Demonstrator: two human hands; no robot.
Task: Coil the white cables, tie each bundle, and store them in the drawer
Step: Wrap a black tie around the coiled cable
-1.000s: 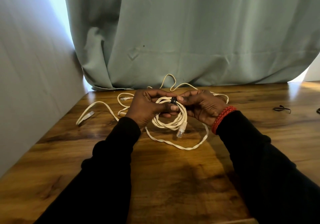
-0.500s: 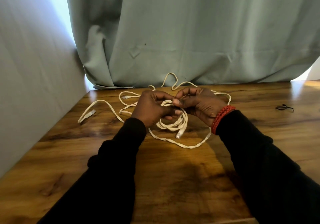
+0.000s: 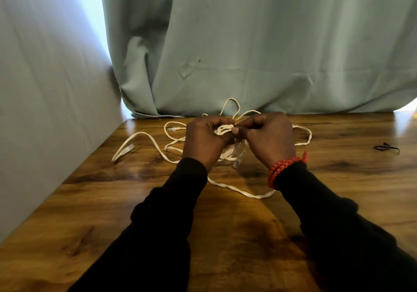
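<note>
A coiled bundle of white cable (image 3: pixel 228 152) hangs just above the wooden table (image 3: pixel 338 178) at the centre of the frame, its strands gathered at the top where both hands meet. The left hand (image 3: pixel 204 139) has its fingers curled round the gathered strands, thumb tip pressed against them; the right hand (image 3: pixel 268 137) pinches the same spot from the other side, fingers bent inward. Whether a tie sits between the fingertips cannot be told, since the fingers cover that point. A clear plug (image 3: pixel 238 161) on a cable end dangles below the bundle, between the wrists. Loose cable (image 3: pixel 248 193) trails away from the bundle across the table: one loop sweeps below the right wrist, others arc toward the curtain behind the hands, and a long run reaches left to a plug end (image 3: pixel 128 149) near the grey wall (image 3: pixel 45 111). A red braided bracelet (image 3: pixel 283 167) circles the right wrist above a black sleeve (image 3: pixel 338 235). A small black tie (image 3: pixel 386 148) lies alone at the right edge of the table. A pale green curtain (image 3: pixel 270 43) fills the upper frame.
</note>
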